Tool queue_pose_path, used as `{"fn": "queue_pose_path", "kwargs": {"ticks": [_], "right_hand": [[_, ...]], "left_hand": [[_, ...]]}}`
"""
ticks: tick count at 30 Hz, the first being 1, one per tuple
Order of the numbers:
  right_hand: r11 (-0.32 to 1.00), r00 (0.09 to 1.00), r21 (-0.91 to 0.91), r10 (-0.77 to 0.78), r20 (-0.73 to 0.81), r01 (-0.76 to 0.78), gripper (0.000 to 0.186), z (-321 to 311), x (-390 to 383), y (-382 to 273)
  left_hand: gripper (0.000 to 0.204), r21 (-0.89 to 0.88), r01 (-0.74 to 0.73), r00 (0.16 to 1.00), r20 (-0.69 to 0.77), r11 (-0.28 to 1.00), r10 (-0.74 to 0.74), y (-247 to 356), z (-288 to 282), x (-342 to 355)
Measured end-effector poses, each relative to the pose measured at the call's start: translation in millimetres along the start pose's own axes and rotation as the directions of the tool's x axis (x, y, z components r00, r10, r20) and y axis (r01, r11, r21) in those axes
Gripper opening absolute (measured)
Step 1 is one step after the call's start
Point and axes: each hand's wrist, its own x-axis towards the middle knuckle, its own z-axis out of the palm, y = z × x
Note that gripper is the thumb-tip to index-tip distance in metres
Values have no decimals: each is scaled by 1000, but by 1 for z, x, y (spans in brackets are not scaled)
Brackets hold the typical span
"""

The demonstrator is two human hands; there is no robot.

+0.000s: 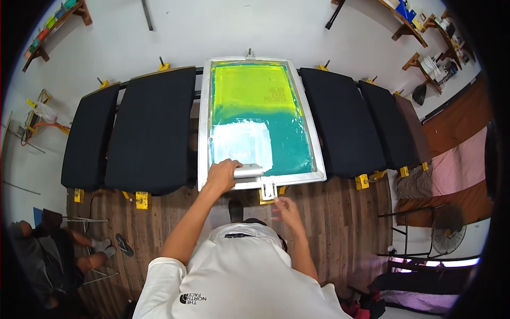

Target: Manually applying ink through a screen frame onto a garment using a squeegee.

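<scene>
A silk-screen frame (319, 154) with silver metal edges lies in front of me. Its mesh (289, 141) is teal, with yellow-green ink (244, 87) over the far part and a pale square patch near its front left. My left hand (223, 174) is closed around one end of a silver squeegee (248, 170), which rests along the frame's near edge. Beside the slotted metal bracket (269, 189) at the front of the frame is my right hand (288, 210), fingers apart and holding nothing; whether a fingertip touches the bracket is unclear.
Black fabric-covered boards (151, 130) flank the frame on the left, with more boards (342, 125) on the right. Yellow clamps (142, 200) stick out below them. Another person (48, 255) sits at lower left near a sandal (124, 245). A fan (449, 228) stands at right.
</scene>
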Motion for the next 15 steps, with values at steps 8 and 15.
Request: {"fn": "queue_pose_path", "kwargs": {"ticks": [8, 15], "right_hand": [[820, 920, 484, 122, 372, -304, 49, 4, 17, 9], [912, 938, 334, 125, 323, -236, 41, 1, 31, 15]], "left_hand": [[44, -65, -38, 997, -67, 997, 34, 4, 4, -11], [48, -88, -35, 991, -129, 995, 23, 9, 9, -14]]}}
